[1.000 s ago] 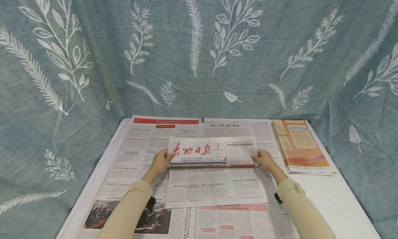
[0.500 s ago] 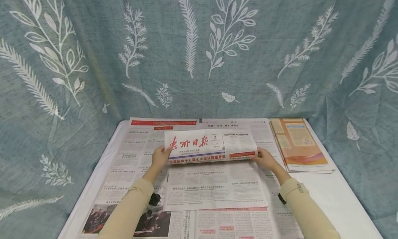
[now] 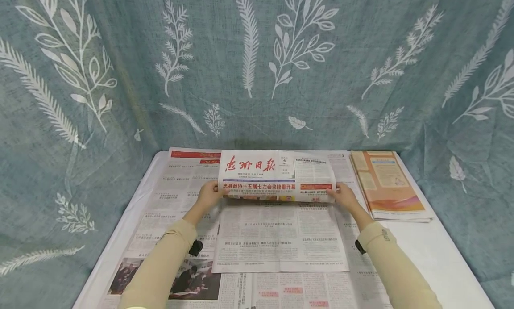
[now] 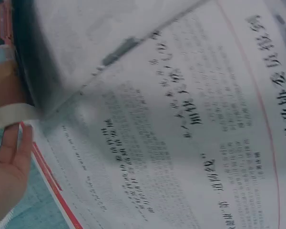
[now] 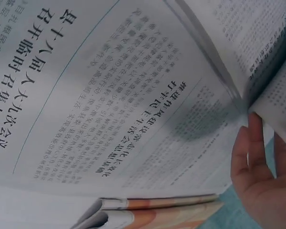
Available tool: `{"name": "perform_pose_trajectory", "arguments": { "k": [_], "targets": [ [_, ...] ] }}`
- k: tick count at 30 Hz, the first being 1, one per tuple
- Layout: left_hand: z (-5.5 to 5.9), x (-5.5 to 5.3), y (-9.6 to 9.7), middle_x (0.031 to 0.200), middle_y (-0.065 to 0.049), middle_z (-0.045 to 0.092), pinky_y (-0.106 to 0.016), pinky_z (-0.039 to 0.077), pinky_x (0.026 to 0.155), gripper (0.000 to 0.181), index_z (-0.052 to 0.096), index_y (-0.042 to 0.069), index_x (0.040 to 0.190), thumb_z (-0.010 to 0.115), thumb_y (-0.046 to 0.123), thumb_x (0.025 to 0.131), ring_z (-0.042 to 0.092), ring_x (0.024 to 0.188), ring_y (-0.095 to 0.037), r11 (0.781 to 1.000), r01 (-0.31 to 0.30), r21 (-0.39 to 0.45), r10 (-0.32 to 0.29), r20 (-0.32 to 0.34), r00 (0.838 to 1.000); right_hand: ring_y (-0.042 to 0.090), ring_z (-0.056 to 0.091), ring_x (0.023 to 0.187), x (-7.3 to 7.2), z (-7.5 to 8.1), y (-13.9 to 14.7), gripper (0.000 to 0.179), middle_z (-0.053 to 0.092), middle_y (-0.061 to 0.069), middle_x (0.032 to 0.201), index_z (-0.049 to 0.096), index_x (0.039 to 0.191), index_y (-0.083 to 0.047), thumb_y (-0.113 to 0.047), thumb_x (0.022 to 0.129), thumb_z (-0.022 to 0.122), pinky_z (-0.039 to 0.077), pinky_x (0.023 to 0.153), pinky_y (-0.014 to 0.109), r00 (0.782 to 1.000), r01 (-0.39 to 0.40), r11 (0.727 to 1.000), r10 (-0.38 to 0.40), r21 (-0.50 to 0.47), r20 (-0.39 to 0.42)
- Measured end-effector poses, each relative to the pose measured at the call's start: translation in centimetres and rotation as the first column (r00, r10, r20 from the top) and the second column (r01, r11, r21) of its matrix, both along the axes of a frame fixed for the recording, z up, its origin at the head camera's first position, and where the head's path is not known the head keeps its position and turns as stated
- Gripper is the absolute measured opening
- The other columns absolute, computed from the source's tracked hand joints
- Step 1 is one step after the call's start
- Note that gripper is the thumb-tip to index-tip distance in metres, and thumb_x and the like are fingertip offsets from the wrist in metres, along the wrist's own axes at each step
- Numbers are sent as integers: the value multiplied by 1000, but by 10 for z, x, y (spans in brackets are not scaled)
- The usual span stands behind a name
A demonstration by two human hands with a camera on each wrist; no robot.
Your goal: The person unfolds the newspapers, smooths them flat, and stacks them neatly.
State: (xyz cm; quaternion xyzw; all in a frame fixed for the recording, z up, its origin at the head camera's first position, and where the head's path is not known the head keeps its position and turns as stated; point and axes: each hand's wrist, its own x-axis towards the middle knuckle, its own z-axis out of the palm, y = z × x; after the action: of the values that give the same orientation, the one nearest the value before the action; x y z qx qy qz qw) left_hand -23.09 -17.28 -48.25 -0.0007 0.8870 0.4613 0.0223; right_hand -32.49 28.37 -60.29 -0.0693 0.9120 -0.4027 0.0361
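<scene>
Fingers in close at both ends here: the left hand pinches one side edge, the right hand pinches the other, both gripping the white printed newspaper with a red calligraphic masthead. Its raised part bends over in a curved lip at mid-table, while a flat part with upside-down print reaches toward the person. Uneven pulling could skew that bend; too tight a pinch could tear or crease the thin paper. Underneath, the broad grey-white spread newspaper pages could slide along if friction catches them. No container shows: the papers lie directly on the white tabletop, a folded orange-and-tan printed paper bundle over at the right. Behind, a blue-green cloth with white leaf prints.
</scene>
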Motion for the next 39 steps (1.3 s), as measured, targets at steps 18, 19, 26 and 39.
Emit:
{"name": "perform_pose_trajectory", "arguments": {
  "k": [18, 19, 26, 39],
  "targets": [
    [8, -9, 10, 126, -29, 56, -37, 53, 89, 46, 42, -6, 135, 52, 17, 97, 59, 113, -38, 986, -158, 61, 156, 35, 987, 8, 60, 60, 60, 82, -33, 36, 69, 27, 80, 46, 100, 6, -15, 85, 71, 41, 52, 20, 998, 52, 969, -57, -242, -13],
    [8, -10, 10, 131, -31, 51, -44, 48, 97, 50, 35, -6, 139, 51, 17, 98, 53, 119, -41, 987, -154, 56, 152, 26, 988, 8, 57, 58, 62, 88, -37, 35, 68, 29, 80, 47, 103, 9, -13, 86, 68, 41, 51, 20, 995, 96, 976, -97, -195, 5],
    [4, -7, 20, 145, -38, 24, -60, 25, 110, 60, 22, -9, 145, 50, 11, 96, 21, 137, -51, 1000, -30, 2, 30, -157, 987, 8, 48, 47, 36, 62, -28, 37, 64, 10, 61, 55, 105, 3, -22, 84, 72, 36, 42, 23, 980, 114, 955, -154, -275, -127],
    [-11, 6, 42, 156, -25, -1, -76, 2, 104, 81, 34, 17, 147, 75, 28, 78, -10, 140, -52, 807, 202, -555, -303, -96, 948, 28, 61, 82, 9, 46, -33, 54, 63, 18, 106, 50, 128, -7, -23, 82, 72, 50, 68, 36, 952, 271, 945, -291, -185, -94]
  ]
}}
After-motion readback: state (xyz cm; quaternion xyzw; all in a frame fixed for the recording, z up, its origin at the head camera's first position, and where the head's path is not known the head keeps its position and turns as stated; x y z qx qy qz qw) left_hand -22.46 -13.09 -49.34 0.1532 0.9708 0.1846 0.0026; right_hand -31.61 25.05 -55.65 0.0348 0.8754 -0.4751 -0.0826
